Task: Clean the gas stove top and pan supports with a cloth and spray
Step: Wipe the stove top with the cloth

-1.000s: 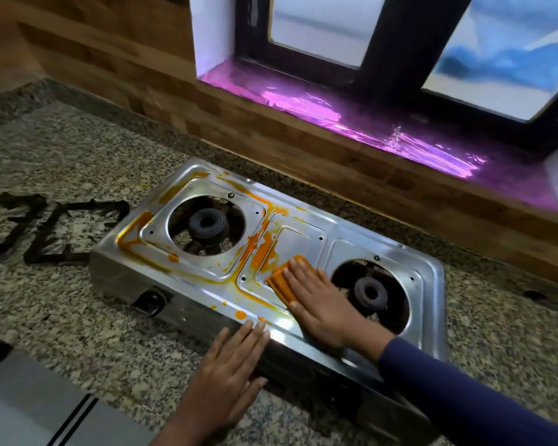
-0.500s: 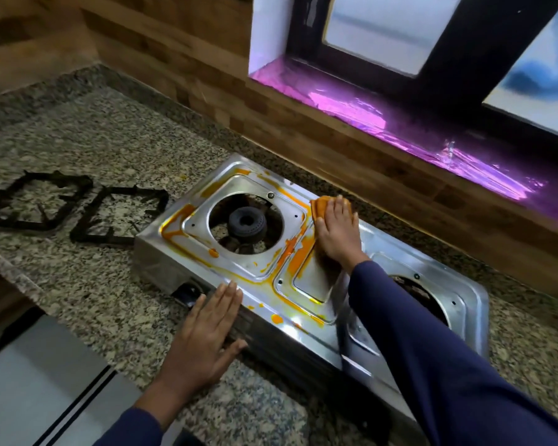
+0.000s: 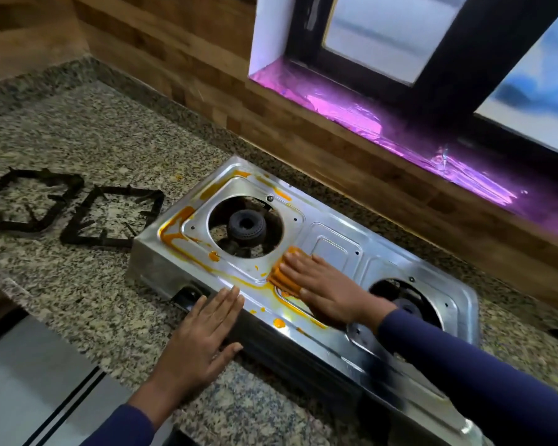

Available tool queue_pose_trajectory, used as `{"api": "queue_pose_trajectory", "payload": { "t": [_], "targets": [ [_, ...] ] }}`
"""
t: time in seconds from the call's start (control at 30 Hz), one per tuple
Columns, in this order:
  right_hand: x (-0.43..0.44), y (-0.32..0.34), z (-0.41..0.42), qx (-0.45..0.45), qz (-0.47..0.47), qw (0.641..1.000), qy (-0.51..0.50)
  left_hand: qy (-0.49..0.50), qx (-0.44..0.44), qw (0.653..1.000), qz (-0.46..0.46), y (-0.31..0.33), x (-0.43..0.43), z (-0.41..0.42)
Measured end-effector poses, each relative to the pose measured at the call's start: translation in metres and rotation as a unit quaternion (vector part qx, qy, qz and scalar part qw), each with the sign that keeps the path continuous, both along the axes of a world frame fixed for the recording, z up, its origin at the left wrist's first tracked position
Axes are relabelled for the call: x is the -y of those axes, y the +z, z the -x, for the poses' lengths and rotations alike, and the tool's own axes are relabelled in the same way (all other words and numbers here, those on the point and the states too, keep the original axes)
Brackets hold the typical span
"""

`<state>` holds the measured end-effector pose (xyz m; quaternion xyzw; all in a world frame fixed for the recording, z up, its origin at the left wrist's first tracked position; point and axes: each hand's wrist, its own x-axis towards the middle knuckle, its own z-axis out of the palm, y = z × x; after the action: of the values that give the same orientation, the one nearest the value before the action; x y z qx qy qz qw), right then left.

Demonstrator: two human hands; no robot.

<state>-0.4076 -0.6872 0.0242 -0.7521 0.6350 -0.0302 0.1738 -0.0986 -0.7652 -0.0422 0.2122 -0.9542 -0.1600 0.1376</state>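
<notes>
Right hand (image 3: 326,291) presses the orange cloth (image 3: 282,278) flat on the stove (image 3: 335,246)'s middle; left hand (image 3: 207,333), fingers straight, braces its front edge. Centre looks wiped; left-burner smears (image 3: 171,233) and pan supports (image 3: 110,217) await.

Home kitchen: gas stove (image 3: 335,239) on granite counter (image 3: 94,149) beneath window (image 3: 432,43).

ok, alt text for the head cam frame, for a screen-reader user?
A person's right hand presses an orange cloth onto a steel two-burner gas stove, beside the left burner, which orange stains ring. The left hand lies flat on the stove's front edge; two black pan supports lie on the granite counter to its left.
</notes>
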Motion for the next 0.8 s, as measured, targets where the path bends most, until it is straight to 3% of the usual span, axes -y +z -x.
{"api": "queue_pose_trajectory", "payload": {
  "t": [0.2,0.4,0.5,0.7,0.8],
  "targets": [
    [-0.061,0.001,-0.066,0.03,0.01,0.989,-0.146,-0.015,-0.004,1.0,0.001,0.003,0.003,-0.002],
    [-0.023,-0.01,-0.139,-0.012,0.032,0.924,-0.38,0.009,-0.026,1.0,0.011,0.005,0.02,-0.016],
    [0.01,-0.009,-0.156,-0.017,0.04,0.91,-0.412,0.049,-0.023,0.998,0.008,0.002,0.037,-0.029],
    [0.064,-0.011,-0.168,-0.019,0.045,0.909,-0.414,0.017,-0.015,1.0,0.017,-0.001,0.061,-0.043],
    [0.071,-0.011,-0.176,-0.017,0.05,0.91,-0.411,0.081,-0.027,0.996,-0.015,0.0,0.07,-0.05]
  ]
}}
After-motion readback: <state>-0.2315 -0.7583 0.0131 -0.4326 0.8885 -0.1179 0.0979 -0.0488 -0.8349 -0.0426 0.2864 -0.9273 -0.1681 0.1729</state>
